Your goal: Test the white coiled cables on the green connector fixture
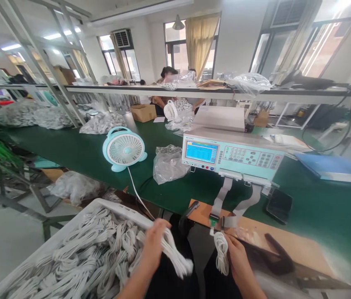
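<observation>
Left grip [155, 244]: an elongated, looped white cable bundle [175, 254] is held, lower end blurred, bottom centre of frame | Right grip [238, 254]: a tightly coiled white cable [221, 252] is held, right of bottom centre | Lower left: greyish-white bundles [78, 257] are heaped in a white crate [125, 212]

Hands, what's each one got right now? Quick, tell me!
Left hand: closed, holding a cable bundle.
Right hand: closed, holding another bundle; its fingertips are partly hidden.
</observation>
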{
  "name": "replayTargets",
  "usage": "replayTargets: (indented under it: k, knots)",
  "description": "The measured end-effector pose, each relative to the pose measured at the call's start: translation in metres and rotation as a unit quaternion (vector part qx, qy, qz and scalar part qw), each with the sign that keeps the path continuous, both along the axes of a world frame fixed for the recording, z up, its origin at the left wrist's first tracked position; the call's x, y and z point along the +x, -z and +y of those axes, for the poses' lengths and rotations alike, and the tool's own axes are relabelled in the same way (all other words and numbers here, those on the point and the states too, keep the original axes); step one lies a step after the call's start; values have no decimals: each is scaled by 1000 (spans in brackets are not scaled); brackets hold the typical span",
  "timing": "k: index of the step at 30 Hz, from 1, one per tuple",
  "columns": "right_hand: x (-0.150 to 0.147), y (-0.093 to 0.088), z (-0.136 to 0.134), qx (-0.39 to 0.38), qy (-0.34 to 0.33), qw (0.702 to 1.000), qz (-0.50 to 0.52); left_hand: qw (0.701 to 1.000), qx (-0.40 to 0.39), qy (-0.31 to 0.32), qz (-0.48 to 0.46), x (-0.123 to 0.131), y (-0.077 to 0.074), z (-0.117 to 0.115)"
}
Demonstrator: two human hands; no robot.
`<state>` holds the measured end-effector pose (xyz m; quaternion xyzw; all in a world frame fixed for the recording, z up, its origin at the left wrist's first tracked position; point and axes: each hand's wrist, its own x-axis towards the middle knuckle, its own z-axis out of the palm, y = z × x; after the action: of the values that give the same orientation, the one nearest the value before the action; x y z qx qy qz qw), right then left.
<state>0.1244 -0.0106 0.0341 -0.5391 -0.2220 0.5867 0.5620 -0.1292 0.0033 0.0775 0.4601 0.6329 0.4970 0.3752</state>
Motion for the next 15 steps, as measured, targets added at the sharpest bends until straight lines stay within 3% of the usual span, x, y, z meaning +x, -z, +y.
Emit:
replayTargets:
  k: [3, 6, 10, 15]
  knots:
    - [-2, -4, -1, 8, -8, 1000, 4, 984, -72, 141, -82, 69, 22, -5]
    - [-3, -6, -2, 14, -1, 1000, 7, 965, -89, 209, -131, 111, 39, 4]
    - [-2, -3, -1, 20, 6, 1000, 10, 943, -106, 235, -208, 134, 48, 21]
    - [-8, -2, 1, 32, 27, 999, -8, 944, -120, 222, -213, 141, 47, 26]
